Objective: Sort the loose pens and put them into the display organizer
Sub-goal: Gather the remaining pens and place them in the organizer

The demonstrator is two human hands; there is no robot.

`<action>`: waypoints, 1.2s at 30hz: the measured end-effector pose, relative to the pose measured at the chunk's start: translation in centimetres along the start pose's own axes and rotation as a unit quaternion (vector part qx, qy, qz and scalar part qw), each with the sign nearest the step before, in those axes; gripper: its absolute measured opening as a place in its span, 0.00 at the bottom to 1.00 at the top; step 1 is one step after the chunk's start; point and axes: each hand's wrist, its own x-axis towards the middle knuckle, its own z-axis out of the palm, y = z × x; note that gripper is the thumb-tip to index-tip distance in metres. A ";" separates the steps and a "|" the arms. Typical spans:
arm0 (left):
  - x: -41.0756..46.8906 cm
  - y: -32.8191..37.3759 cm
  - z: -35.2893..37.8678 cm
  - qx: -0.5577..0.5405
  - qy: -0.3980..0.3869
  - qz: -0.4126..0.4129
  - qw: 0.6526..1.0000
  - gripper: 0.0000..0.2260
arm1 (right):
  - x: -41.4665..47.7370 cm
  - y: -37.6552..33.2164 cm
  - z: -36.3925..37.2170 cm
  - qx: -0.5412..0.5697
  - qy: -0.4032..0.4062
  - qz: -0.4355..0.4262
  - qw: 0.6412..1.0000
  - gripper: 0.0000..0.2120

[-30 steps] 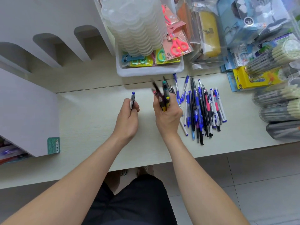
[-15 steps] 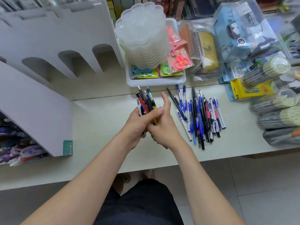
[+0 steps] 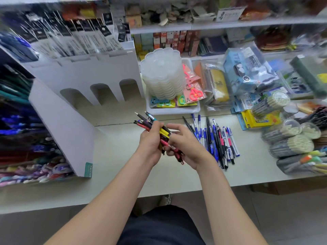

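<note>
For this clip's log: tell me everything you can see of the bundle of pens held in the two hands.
The bundle of pens is a handful of slim, plastic-looking pens with red, black and dark barrels and one yellow one. It is tilted, with the writing tips fanned up and to the left and the other ends pointing down and to the right. The left hand grips its middle; the right hand curls its fingers round the lower end. It is held above the table. The exact count cannot be told.
</note>
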 end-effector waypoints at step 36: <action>-5.3 5.6 1.4 0.080 -0.025 0.262 0.962 0.12 | 0.1 -2.8 5.7 0.391 0.157 0.022 0.907 0.25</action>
